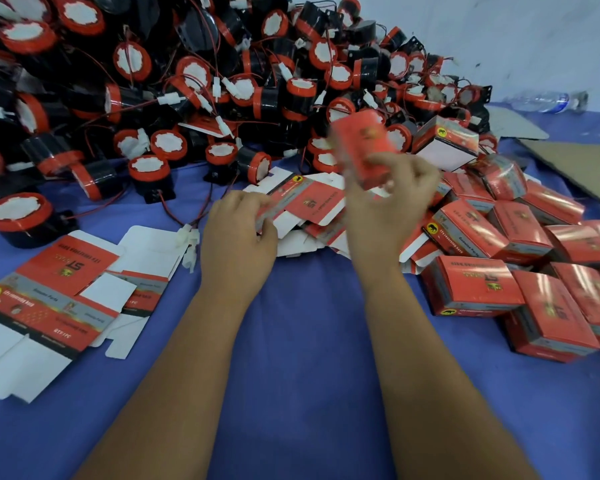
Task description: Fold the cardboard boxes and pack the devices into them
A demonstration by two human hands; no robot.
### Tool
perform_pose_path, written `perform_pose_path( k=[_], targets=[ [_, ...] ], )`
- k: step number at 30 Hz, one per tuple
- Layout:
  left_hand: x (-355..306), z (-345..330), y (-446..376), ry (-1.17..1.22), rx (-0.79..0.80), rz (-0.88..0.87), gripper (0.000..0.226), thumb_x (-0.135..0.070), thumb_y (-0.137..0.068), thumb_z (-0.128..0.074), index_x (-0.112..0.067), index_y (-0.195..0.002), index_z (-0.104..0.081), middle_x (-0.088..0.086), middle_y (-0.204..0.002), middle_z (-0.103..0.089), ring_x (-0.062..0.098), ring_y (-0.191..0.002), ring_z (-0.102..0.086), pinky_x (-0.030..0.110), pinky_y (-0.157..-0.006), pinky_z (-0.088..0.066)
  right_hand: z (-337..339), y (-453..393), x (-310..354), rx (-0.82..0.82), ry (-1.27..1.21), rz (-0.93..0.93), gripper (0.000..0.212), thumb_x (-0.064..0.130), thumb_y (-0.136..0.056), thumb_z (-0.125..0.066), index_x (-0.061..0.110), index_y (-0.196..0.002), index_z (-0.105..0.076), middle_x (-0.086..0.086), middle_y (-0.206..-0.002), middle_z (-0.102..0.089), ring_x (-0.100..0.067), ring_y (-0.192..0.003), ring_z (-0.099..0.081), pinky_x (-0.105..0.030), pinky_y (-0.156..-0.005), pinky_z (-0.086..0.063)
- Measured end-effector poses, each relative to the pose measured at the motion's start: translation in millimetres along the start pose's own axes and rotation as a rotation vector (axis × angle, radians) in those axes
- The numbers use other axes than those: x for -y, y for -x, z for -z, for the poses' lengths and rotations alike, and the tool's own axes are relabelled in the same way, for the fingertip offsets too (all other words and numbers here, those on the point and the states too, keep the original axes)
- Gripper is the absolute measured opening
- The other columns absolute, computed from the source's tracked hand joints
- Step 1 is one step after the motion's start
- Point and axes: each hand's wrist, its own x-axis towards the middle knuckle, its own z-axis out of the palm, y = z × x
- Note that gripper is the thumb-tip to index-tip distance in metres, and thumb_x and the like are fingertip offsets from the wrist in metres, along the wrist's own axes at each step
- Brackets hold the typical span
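Head view: gripping a blurred red printed cardboard box [360, 147] in the right hand [383, 206], fingers closed around its lower end, raised above the blue cloth-covered table [309, 358]. Resting the left hand [238, 237] on a loose stack of flat unfolded red-and-white box blanks [309, 206], fingertips curled onto the top blank's edge. Lying further left, more flat blanks [59, 292]. Piling up behind, black cylindrical devices with red rims and white faces, trailing red wires [187, 81]. Stacking at right, closed red boxes [520, 271]. Lying by the far wall, a clear plastic bottle [541, 101].
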Motion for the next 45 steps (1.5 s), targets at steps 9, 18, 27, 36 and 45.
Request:
perform_pose_path(
  k=[9,18,27,36,45],
  targets=[
    [1,-4,-1,-0.111,0.211,-0.021,0.035,-0.018,-0.090,-0.062,-0.019,-0.124,-0.066,0.002,-0.133,-0.058,0.025,-0.127,-0.046,0.035,-0.105,-0.035,16,-8,-19,0.123,0.288,-0.006,0.040,0.004,-0.088,-0.055,0.012,-0.126,-0.063,-0.012,-0.139,-0.047,-0.025,-0.131,-0.039,-0.035,-0.110,-0.034],
    [5,-2,-3,0.195,0.099,0.296,0.024,-0.028,-0.097,-0.051,-0.030,-0.116,-0.067,-0.012,-0.111,-0.066,0.001,-0.090,-0.057,0.005,-0.067,-0.037,0,10,-2,0.607,0.376,0.038,0.026,0.021,-0.094,-0.056,0.017,-0.117,-0.068,0.003,-0.093,-0.066,-0.020,-0.092,-0.060,-0.042,-0.088,-0.049],
    [10,4,-14,0.781,-0.190,0.465,0.045,-0.012,-0.093,-0.058,-0.019,-0.136,-0.048,-0.004,-0.126,-0.062,0.008,-0.110,-0.063,0.027,-0.089,-0.053,-12,22,23,0.543,-0.255,-0.217,0.039,0.003,-0.097,-0.054,0.017,-0.134,-0.058,0.012,-0.105,-0.066,0.000,-0.103,-0.062,-0.021,-0.089,-0.054],
    [7,15,-18,1.196,-0.314,0.505,0.021,-0.031,-0.091,-0.055,-0.023,-0.110,-0.048,-0.002,-0.109,-0.062,0.014,-0.096,-0.060,0.034,-0.085,-0.051,-17,41,17,0.443,0.030,0.239,0.028,0.005,-0.096,-0.037,0.001,-0.116,-0.057,-0.012,-0.106,-0.065,-0.030,-0.093,-0.059,-0.050,-0.080,-0.049],
    [-1,28,-14,1.199,-0.387,0.354,0.006,-0.012,-0.093,-0.053,-0.017,-0.090,-0.054,-0.006,-0.089,-0.063,0.007,-0.087,-0.061,0.030,-0.085,-0.052,-19,52,23,0.623,-0.119,0.032,0.029,0.003,-0.078,-0.052,0.018,-0.103,-0.049,-0.001,-0.100,-0.065,-0.022,-0.094,-0.059,-0.048,-0.080,-0.050]
  ],
)
